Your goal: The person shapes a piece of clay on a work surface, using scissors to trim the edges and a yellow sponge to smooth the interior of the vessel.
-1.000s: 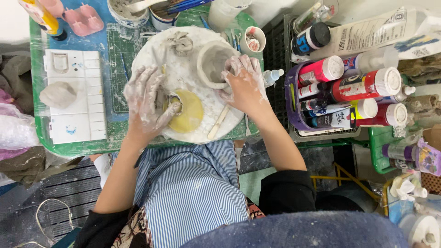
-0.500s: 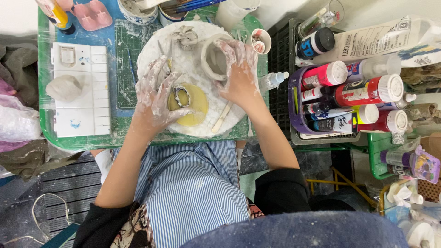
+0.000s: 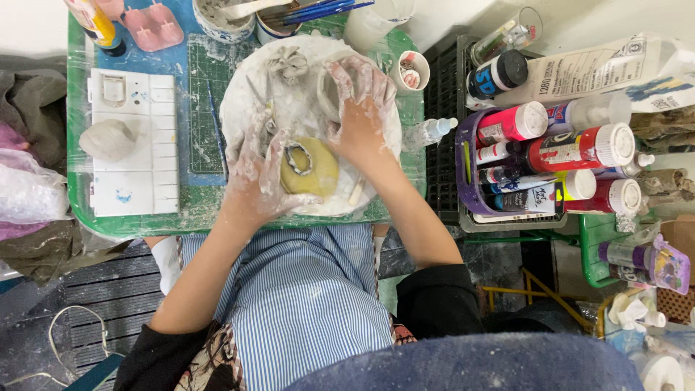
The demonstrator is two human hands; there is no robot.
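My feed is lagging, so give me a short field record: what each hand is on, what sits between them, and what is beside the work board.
left hand: clay-smeared, resting on the round white board, at the edge of the yellow sponge
right hand: cupped over the small clay bowl
on sponge: clay ring
left of board: white tray with a clay lump
right of table: paint bottles in a basket

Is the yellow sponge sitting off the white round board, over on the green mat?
No, the yellow sponge lies on the white round board, right beside the left hand.
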